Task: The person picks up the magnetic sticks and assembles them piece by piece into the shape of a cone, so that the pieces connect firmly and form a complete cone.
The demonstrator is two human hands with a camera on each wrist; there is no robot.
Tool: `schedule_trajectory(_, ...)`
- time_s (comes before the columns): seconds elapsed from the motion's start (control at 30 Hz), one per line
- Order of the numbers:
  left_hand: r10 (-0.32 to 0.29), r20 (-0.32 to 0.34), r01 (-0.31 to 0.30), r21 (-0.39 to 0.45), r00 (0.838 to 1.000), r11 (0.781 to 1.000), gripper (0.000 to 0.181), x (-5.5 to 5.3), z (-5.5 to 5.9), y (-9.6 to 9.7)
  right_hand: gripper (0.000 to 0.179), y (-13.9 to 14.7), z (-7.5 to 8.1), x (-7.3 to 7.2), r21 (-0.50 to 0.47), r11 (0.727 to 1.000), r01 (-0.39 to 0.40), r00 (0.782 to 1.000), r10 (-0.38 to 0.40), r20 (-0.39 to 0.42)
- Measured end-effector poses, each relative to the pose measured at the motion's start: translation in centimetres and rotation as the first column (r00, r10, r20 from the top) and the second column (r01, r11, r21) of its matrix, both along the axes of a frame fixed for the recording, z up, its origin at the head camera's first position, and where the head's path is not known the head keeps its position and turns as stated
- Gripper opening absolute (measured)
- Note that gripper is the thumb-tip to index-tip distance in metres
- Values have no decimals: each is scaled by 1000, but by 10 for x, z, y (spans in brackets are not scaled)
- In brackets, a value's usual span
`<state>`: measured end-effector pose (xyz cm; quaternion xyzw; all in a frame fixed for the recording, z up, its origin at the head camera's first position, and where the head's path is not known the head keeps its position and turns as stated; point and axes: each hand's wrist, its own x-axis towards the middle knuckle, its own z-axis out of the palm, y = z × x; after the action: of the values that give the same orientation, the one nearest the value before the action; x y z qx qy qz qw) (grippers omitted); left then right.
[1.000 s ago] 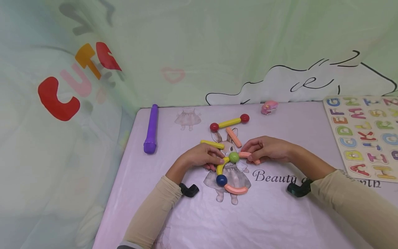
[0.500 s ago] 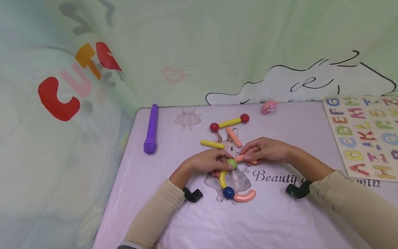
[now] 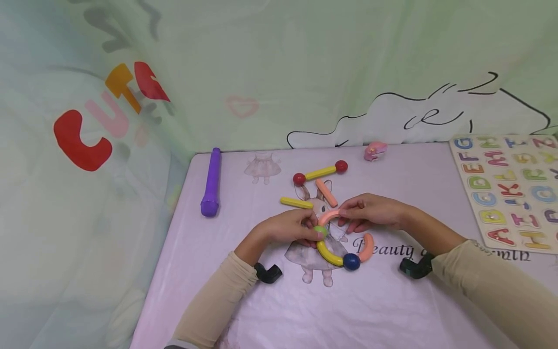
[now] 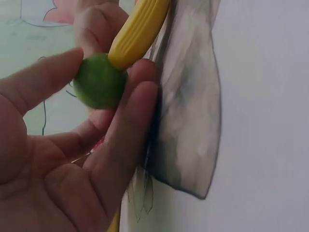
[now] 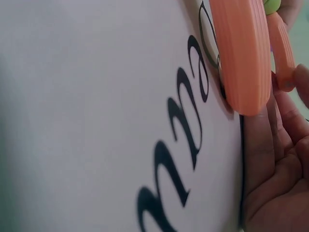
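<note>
My left hand [image 3: 285, 227] pinches a green ball [image 3: 320, 232] between thumb and fingers, plain in the left wrist view. A yellow curved toy rod [image 3: 329, 254] joins that ball to a blue ball [image 3: 351, 261]. From the blue ball a coral curved rod [image 3: 367, 247] bends up at the right, large in the right wrist view. My right hand [image 3: 377, 212] pinches the far end of another coral curved rod [image 3: 330, 216], whose other end meets the green ball. Together the pieces make an arc that opens to the right.
Behind the hands lie a straight yellow rod [image 3: 296, 202], a straight coral rod [image 3: 327, 193] and a yellow rod with red balls [image 3: 320, 173]. A purple toy microphone [image 3: 211, 184] is at left, a small pink toy [image 3: 375, 151] at the back, a letter board [image 3: 501, 194] at right.
The left hand has shifted from the yellow rod to the green ball. The blue ball and its coral rod have swung to the right, and the held coral rod now slants upward.
</note>
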<state>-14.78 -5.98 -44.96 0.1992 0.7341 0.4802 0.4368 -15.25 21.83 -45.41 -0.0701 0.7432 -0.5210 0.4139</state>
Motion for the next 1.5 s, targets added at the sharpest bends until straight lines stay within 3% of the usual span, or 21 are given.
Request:
schedule_trajectory(0.23,-55,-99,52,-38,994,998,31,-1,-1,-1,42,-2,-2,0,13,999,-48,999,48,-25)
schedule_trajectory(0.53,-122,-183,104,-105,976,989,11,-1,-3,-2,33,-7,0,-1,21,999,-50,998,51,-40)
schedule_trajectory(0.77,-157,-165,144,-91,974,985,11,-2,-2,-5,40,-6,0,0,20,997,74,995,-73,-63)
schedule_trajectory(0.93,-195,-161,182,-93,967,979,9,-4,-1,-7,44,-6,1,-2,27,987,156,977,-150,-151)
schedule_trajectory(1.07,-199,-124,192,-71,972,979,9,-6,-5,-7,44,-8,6,-7,86,968,237,936,-203,-286)
schedule_trajectory(1.23,-178,-74,174,-57,981,983,11,-8,-7,-8,43,-14,15,-17,138,928,346,861,-256,-439)
schedule_trajectory(1.5,-187,-91,183,-48,978,982,13,-8,-5,-7,42,-27,24,-30,152,885,440,749,-268,-606)
